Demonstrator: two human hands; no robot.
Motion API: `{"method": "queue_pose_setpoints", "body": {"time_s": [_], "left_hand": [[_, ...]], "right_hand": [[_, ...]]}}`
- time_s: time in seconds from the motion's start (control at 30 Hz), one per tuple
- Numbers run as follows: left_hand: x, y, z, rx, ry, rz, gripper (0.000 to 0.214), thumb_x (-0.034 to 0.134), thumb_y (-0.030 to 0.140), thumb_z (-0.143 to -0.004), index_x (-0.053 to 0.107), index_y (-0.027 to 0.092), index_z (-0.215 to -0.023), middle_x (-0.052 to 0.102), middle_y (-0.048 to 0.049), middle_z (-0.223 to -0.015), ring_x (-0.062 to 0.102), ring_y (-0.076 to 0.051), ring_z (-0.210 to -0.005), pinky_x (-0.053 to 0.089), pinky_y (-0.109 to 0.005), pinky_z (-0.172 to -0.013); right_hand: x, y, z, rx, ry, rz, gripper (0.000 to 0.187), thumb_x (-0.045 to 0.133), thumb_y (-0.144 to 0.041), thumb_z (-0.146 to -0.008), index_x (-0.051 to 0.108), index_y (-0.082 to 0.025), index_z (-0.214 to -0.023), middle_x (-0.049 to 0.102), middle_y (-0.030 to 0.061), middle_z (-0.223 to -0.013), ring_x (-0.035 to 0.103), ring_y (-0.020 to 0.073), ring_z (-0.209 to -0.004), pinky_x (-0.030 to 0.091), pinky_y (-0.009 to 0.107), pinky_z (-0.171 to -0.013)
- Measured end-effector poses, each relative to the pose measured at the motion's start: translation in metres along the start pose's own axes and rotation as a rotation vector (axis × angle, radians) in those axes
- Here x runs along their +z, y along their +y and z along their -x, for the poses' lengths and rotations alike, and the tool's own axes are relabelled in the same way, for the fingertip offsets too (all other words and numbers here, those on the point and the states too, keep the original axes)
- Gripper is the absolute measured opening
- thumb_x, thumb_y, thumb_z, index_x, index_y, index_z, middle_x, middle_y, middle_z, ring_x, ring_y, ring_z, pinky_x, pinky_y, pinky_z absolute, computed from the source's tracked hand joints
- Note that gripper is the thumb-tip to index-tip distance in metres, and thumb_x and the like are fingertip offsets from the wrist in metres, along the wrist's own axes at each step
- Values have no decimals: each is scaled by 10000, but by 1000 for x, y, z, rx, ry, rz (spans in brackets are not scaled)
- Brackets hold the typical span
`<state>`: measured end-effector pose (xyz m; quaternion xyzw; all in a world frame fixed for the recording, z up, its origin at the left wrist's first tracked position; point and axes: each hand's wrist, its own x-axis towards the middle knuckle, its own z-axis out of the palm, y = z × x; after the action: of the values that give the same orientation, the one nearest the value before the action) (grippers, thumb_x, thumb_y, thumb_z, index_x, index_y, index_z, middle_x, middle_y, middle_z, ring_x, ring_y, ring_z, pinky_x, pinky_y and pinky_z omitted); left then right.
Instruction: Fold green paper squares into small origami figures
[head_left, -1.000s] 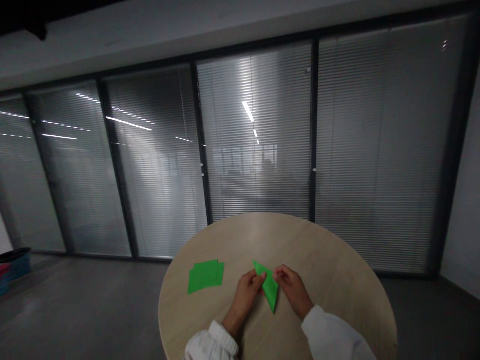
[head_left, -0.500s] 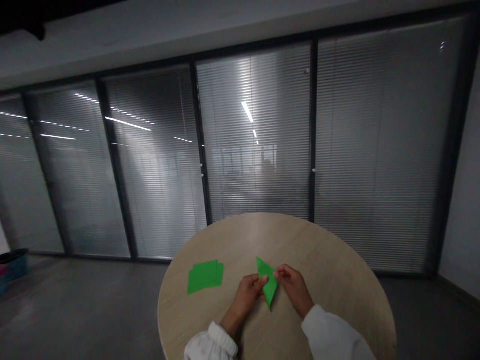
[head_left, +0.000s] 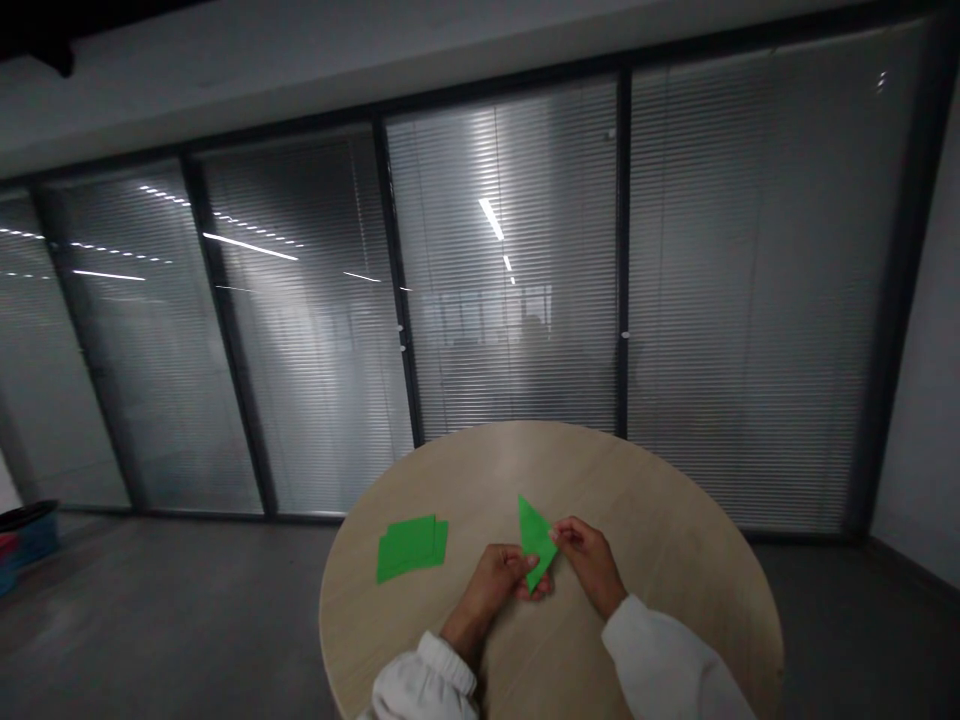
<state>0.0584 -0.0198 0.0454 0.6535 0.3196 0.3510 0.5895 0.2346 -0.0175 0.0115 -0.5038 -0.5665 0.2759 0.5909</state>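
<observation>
Left hand (head_left: pixel 501 577): gripped the folded green paper (head_left: pixel 536 534) by its lower end.
Right hand (head_left: pixel 592 562): pinched its right corner.
Sheets (head_left: pixel 411 545): lay overlapping on the table (head_left: pixel 675 590), leftward.

One bare left hand (head_left: pixel 501 576), one bare right hand (head_left: pixel 590 560), two white sleeves (head_left: pixel 664 650), one pointed green paper piece (head_left: pixel 535 535), at least two overlapping green paper sheets (head_left: pixel 411 545), one round pale wood-toned table (head_left: pixel 525 460) and five slatted glass panels (head_left: pixel 517 370) show.

Left fingers (head_left: pixel 544 586) seemingly partly behind paper (head_left: pixel 535 532)
</observation>
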Motion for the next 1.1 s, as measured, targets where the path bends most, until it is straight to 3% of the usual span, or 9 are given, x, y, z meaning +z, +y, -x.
{"method": "queue_pose_setpoints", "body": {"time_s": [0.2,0.33,0.47,0.6,0.77,1.1], "left_hand": [[-3,3,1,-52,60,37,570,700,677,-586,662,109,-628,665,-75,-535,599,-160,-460,419,-253,-490],[-8,-7,-3,-4,127,38,549,694,670,-589,624,128,-649,645,-44,-516,577,-150,-445,394,-243,-471],[-11,-15,-7,54,234,-104,501,636,664,-639,569,167,-631,549,21,-481,499,-128,-420,348,-236,-449],[-11,-11,-4,223,340,-334,405,567,583,-745,533,199,-619,531,21,-575,483,-144,-563,365,-239,-541],[-10,-3,3,274,312,-444,313,500,480,-825,547,210,-673,523,29,-580,476,-153,-591,356,-241,-603],[-10,-4,1,253,336,-419,305,527,471,-814,580,202,-682,507,39,-553,462,-152,-558,341,-234,-566]], "right_hand": [[-2,-3,0,21,-58,-73,343,635,-534,-713,671,-194,-746,710,30,-702,639,205,-676,490,290,-663],[-4,-4,0,62,-95,-81,300,642,-486,-691,661,-187,-717,709,30,-690,644,208,-684,481,289,-664],[-5,-6,1,71,-105,-96,259,626,-446,-696,651,-188,-708,707,26,-678,648,207,-684,470,283,-652],[-4,-7,1,87,-116,-95,255,619,-458,-687,620,-204,-671,697,19,-634,648,204,-645,469,285,-632],[-4,-6,1,80,-127,-134,291,644,-488,-670,604,-200,-674,694,27,-635,651,214,-642,469,296,-639],[-3,-9,2,75,-125,-211,304,678,-495,-668,607,-200,-666,689,22,-639,646,208,-638,472,297,-644]]}}
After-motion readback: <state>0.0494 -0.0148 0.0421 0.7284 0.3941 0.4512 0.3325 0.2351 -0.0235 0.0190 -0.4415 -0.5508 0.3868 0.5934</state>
